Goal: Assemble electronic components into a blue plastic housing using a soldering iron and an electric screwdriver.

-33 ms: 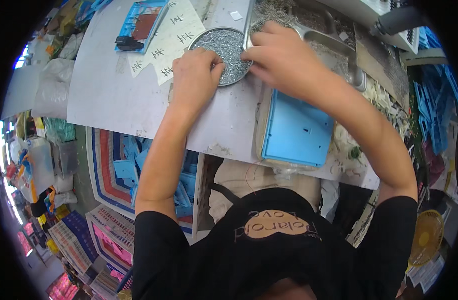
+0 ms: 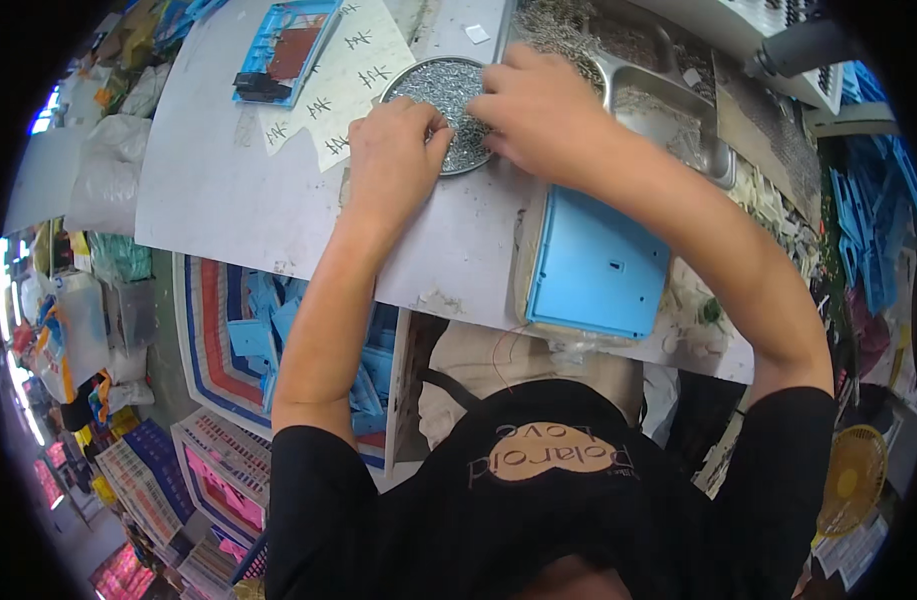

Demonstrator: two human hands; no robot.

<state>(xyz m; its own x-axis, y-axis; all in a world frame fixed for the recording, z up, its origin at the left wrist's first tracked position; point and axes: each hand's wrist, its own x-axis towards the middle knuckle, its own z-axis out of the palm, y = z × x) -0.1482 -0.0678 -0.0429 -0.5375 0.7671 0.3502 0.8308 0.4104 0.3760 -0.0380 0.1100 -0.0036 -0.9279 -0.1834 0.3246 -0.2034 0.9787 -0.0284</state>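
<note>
A round metal dish full of small silvery metal pieces (image 2: 433, 85) lies on the white table. Over its near left rim, my left hand (image 2: 396, 148) is curled with thumb and forefinger close together; anything between them is too small to make out. My right hand (image 2: 543, 115) reaches in over the dish's right side, fingers bent and drawn together, slightly blurred. What its fingertips hold, if anything, is hidden. Close below my right forearm lies a blue plastic panel (image 2: 598, 265), flat at the table's near edge.
Right of the dish stands a metal compartment tray (image 2: 713, 165) with small metal parts. A blue frame with dark parts (image 2: 290, 50) lies far left beside marked paper (image 2: 338, 100). A striped bag (image 2: 213, 330) of blue pieces stands below the table's edge.
My right hand has shifted slightly left, farther over the dish. My left hand stays at the rim almost unmoved.
</note>
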